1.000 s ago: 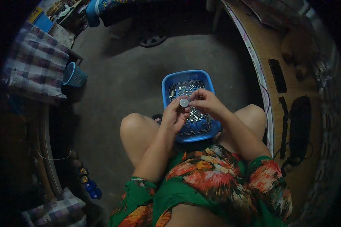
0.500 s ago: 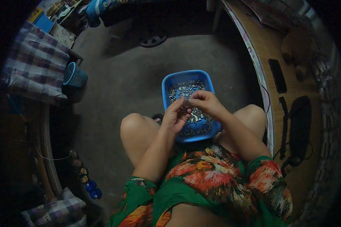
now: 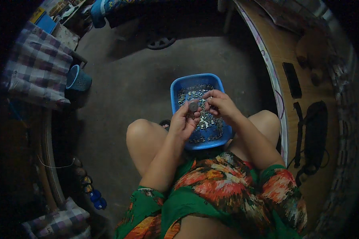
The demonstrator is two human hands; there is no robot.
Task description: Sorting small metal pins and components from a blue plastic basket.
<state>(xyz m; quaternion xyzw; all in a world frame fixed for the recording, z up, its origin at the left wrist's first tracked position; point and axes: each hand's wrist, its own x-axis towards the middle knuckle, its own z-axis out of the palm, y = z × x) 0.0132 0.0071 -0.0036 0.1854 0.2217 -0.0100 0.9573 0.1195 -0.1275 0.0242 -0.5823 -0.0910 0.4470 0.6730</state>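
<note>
In my left hand point(image 3: 182, 124) a round grey metal disc point(image 3: 193, 106) is gripped between thumb and fingers, its flat face turned up. My right hand point(image 3: 224, 108) hovers just to the right of the disc, apart from it. Its thumb and forefinger are pinched together, and whatever is between them is too small to name. Under both hands sits a blue plastic basket point(image 3: 208, 145) between my knees. Many small shiny metal cylinders point(image 3: 206, 122) lie loose in it, partly covered by my hands.
A low wooden bench or bed point(image 3: 288, 123) with a patterned edge runs along the right, holding a dark strap bag point(image 3: 316, 131) and a black phone-like slab point(image 3: 292, 79). Left stands a light-blue bin point(image 3: 80, 81) beside a checked cloth point(image 3: 40, 67). A dark wheel-like base point(image 3: 161, 42) lies ahead.
My right hand has drawn back to the right, off the disc. The disc's face now shows in my left hand, which has barely moved.
</note>
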